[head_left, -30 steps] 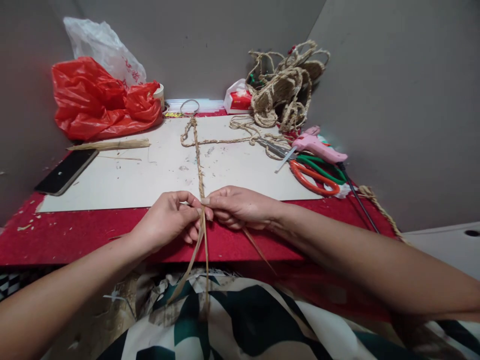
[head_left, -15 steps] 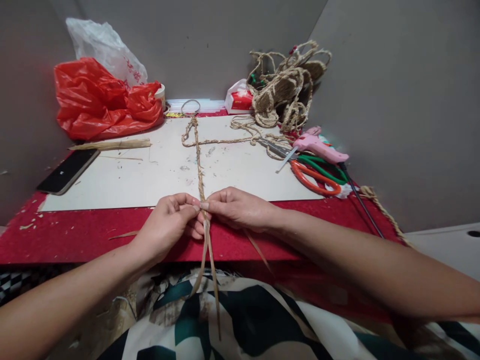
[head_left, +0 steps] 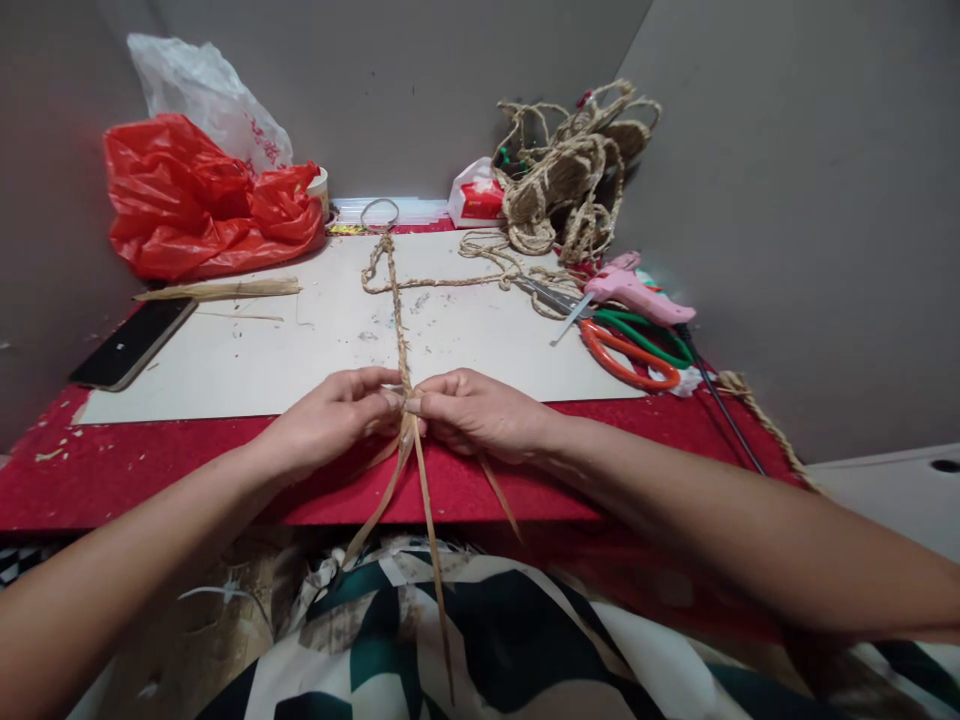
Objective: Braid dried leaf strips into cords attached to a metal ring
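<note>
A braided straw cord (head_left: 397, 315) runs from the back of the white board toward me. At its near end my left hand (head_left: 341, 415) and my right hand (head_left: 476, 412) meet, each pinching the braid where loose strands begin. Several flat straw strands (head_left: 427, 510) hang below my fingers over the table edge and my lap. One strand slants out from under my right hand. The far end of the cord is knotted near a thin wire ring (head_left: 379, 213), and another length of cord branches right from it.
On the right lie scissors (head_left: 630, 355) with orange and green handles, a pink glue gun (head_left: 634, 290) and a heap of straw rope (head_left: 570, 180). A tissue pack (head_left: 478, 197) stands at the back. Left are a red plastic bag (head_left: 202, 210), a phone (head_left: 135, 345) and a straw bundle (head_left: 225, 290).
My left hand has shifted slightly up, its fingers closer to the braid. The hanging strands have spread apart, one swinging left. My right hand stays nearly in place.
</note>
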A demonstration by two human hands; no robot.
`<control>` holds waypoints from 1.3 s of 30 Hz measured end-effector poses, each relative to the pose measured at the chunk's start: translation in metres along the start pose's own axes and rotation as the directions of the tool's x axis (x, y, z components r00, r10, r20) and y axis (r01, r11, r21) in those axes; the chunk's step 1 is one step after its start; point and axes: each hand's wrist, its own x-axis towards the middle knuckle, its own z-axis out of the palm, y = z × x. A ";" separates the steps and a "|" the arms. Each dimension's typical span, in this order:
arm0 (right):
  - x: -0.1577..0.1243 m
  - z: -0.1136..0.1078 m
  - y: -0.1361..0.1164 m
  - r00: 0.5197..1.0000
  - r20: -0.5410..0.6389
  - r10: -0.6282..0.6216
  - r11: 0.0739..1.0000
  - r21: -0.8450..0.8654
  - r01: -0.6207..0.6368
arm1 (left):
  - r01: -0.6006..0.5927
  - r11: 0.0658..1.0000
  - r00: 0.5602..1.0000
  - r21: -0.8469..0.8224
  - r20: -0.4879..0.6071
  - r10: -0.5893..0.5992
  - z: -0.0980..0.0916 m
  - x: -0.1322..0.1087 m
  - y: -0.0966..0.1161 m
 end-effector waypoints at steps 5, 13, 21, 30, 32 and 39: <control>0.001 0.000 0.002 0.999 0.003 -0.036 0.999 0.013 0.036 | 0.061 0.994 0.992 -0.096 0.116 -0.050 0.003 -0.004 0.000; 0.000 0.003 0.002 0.977 -0.024 -0.211 0.948 -0.249 0.199 | 0.020 0.997 0.999 0.080 -0.042 -0.017 0.002 -0.014 0.009; 0.001 0.006 0.011 0.927 -0.033 -0.375 0.801 -0.515 0.306 | 0.099 0.995 0.994 0.021 -0.039 -0.098 0.017 -0.025 0.014; 0.000 0.013 0.006 0.979 0.123 -0.160 0.985 -0.044 0.166 | 0.091 0.993 0.993 -0.069 -0.072 -0.096 0.035 -0.026 0.002; 0.000 0.013 0.004 0.986 0.134 -0.096 0.995 0.041 0.091 | 0.048 0.998 0.993 0.026 -0.113 -0.045 0.036 -0.024 -0.001; 0.001 0.018 0.003 0.996 0.028 -0.088 0.988 0.127 0.084 | -0.078 0.880 0.963 0.469 -0.194 0.189 0.035 -0.020 -0.010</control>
